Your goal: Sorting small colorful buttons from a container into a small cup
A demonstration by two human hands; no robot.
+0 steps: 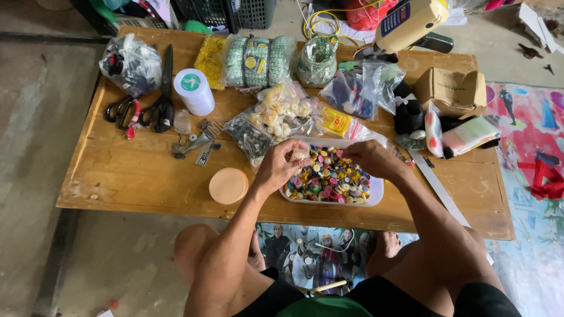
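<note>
Over a white rectangular tray (377,189) filled with small buttons of many colours (329,176), both hands are held close together. The left hand (282,164) is curled, with its fingertips pinched around a small pale button (301,154) just above the tray's near-left part. The right hand (371,158) is bent over the tray's far-right edge, its fingers drawn together; whether anything is gripped by it cannot be told. The tray is set near the front edge of a low wooden worktop (135,176), right in front of the person's knees.

Just left of the tray, a round peach-coloured lid (228,185) is laid flat on the worktop. Behind the tray, clear plastic bags of pale buttons (281,110) and dark buttons (249,138) are piled touching one another. Farther left, black scissors (163,97) are laid beside a white spool (194,91), and a dark knotted bag (132,63) is placed at the far-left corner. A small cardboard box (451,89) is seen at the far right, well apart from the hands. A white strip (437,186) is laid slantwise just right of the tray.
</note>
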